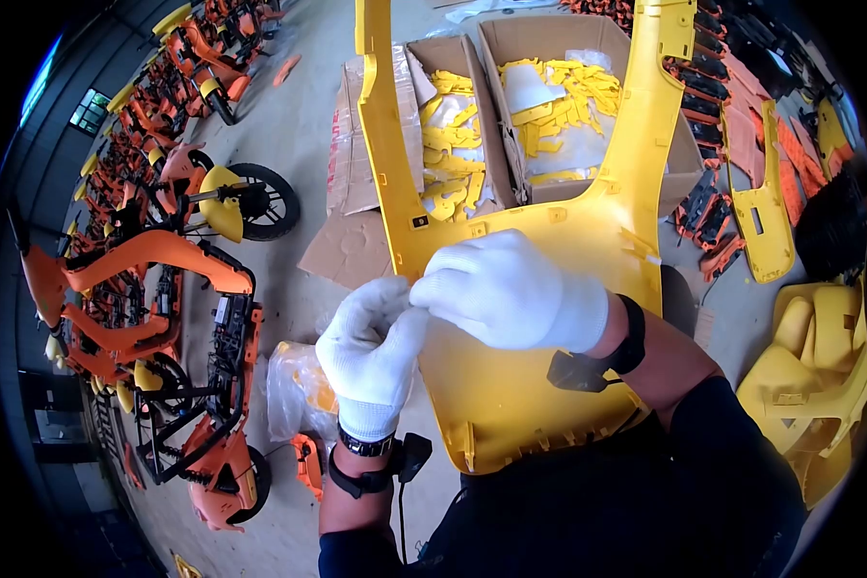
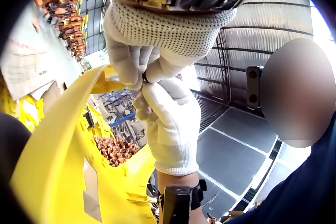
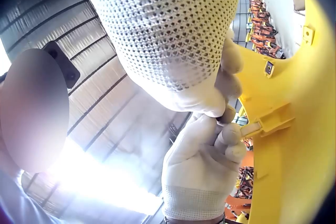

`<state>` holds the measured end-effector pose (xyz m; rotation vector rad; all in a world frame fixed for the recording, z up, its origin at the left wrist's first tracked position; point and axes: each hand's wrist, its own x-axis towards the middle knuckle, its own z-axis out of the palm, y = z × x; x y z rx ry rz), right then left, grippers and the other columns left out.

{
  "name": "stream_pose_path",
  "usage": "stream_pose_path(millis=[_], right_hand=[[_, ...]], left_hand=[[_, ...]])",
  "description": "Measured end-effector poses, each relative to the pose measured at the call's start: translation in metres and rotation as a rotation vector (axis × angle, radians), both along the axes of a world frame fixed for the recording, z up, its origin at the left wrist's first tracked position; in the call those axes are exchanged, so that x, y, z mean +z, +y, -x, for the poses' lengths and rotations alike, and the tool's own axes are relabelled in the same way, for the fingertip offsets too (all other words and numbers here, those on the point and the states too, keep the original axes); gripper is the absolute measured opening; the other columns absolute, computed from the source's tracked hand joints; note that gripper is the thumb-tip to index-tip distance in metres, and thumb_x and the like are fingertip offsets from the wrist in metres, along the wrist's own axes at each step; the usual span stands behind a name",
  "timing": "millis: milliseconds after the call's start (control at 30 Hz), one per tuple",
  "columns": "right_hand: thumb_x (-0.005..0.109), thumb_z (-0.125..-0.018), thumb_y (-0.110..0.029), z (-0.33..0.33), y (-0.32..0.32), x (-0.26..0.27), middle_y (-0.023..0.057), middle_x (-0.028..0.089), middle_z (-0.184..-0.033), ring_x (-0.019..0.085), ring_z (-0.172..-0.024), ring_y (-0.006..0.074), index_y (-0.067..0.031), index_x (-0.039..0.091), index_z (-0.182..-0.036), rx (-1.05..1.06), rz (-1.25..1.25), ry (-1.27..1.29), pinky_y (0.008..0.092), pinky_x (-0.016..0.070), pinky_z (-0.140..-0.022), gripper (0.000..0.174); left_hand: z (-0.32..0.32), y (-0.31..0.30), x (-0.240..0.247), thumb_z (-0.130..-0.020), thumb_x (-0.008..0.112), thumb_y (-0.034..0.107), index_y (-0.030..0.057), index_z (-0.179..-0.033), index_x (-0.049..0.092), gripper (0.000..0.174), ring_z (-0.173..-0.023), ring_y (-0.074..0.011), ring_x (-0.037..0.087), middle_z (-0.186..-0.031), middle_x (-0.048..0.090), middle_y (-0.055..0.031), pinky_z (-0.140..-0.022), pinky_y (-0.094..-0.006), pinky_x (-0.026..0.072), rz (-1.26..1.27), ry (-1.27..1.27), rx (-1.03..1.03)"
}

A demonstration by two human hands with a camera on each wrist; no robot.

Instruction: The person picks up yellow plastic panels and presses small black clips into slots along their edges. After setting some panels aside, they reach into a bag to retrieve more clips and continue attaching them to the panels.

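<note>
My left hand (image 1: 368,361) and right hand (image 1: 515,294), both in white knitted gloves, meet fingertip to fingertip over a large yellow plastic panel (image 1: 530,405). Between their pinched fingers and thumbs a small dark piece (image 2: 144,77) shows in the left wrist view. Most of it is hidden by the gloves, so I cannot tell its kind. The panel has two long upright arms and ribs along its near edge, which lies against my body. On its left arm sits a small dark clip (image 1: 419,222), seen closer as a dark clip (image 3: 269,69) in the right wrist view.
Behind the panel stand two cardboard boxes (image 1: 689,178) of small yellow parts. Orange scooter frames (image 1: 154,255) line the left side. A plastic-wrapped bundle (image 1: 299,376) lies on the floor by my left forearm. Yellow panels (image 1: 819,366) are piled at the right.
</note>
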<state>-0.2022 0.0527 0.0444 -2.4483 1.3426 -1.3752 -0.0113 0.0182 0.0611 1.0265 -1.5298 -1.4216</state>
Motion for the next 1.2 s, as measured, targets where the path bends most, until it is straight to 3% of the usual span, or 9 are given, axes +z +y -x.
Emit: stream_pose_path(millis=[300, 500, 700, 933, 1200], right_hand=[[0.065, -0.08, -0.013, -0.003, 0.004, 0.001, 0.0066, 0.06, -0.079, 0.067, -0.072, 0.0253, -0.0095, 0.067, -0.089, -0.037, 0.012, 0.073, 0.0365, 0.0536, -0.062, 0.009], [0.066, -0.082, -0.012, -0.01, 0.001, -0.001, 0.0072, 0.061, -0.081, 0.066, -0.073, 0.0263, -0.0092, 0.066, -0.092, -0.038, 0.062, -0.06, 0.0382, 0.0537, -0.063, 0.01], [0.064, -0.089, -0.005, -0.014, 0.005, 0.003, 0.0111, 0.066, -0.088, 0.067, -0.078, 0.0284, -0.0028, 0.066, -0.097, 0.121, -0.254, -0.432, 0.0363, 0.0544, -0.072, 0.009], [0.065, -0.09, -0.006, -0.012, 0.005, -0.001, 0.0099, 0.072, -0.09, 0.069, -0.082, 0.0162, -0.0001, 0.067, -0.103, 0.165, -0.568, -0.598, 0.0294, 0.0543, -0.075, 0.014], [0.065, -0.088, -0.004, -0.013, 0.007, -0.002, 0.0094, 0.071, -0.088, 0.069, -0.082, 0.0139, 0.001, 0.067, -0.101, 0.196, -0.627, -0.672, 0.0278, 0.0546, -0.075, 0.014]], left_hand=[[0.001, 0.005, 0.003, -0.083, 0.071, -0.007, -0.0068, -0.114, 0.065, 0.032, -0.083, -0.0103, 0.068, -0.096, 0.073, -0.0092, -0.076, -0.0244, 0.0544, 0.038, -0.051, 0.032], [-0.004, 0.008, -0.001, -0.084, 0.072, -0.006, -0.0056, -0.106, 0.068, 0.022, -0.076, -0.0082, 0.064, -0.089, 0.071, -0.0054, -0.072, -0.0232, 0.0526, 0.097, -0.026, 0.081], [-0.007, 0.011, -0.005, -0.084, 0.069, -0.009, -0.0045, -0.098, 0.07, 0.014, -0.074, -0.0074, 0.061, -0.091, 0.07, -0.0051, -0.069, -0.0219, 0.0506, 0.088, 0.086, 0.087], [-0.012, 0.009, -0.015, -0.083, 0.069, -0.01, -0.004, -0.095, 0.071, 0.014, -0.078, -0.0083, 0.062, -0.098, 0.07, -0.0071, -0.071, -0.022, 0.0501, 0.185, 0.069, 0.047], [-0.012, 0.01, -0.013, -0.08, 0.069, -0.011, -0.0036, -0.092, 0.071, 0.014, -0.081, -0.0093, 0.062, -0.096, 0.07, -0.0071, -0.075, -0.0233, 0.0497, 0.066, 0.099, 0.041]])
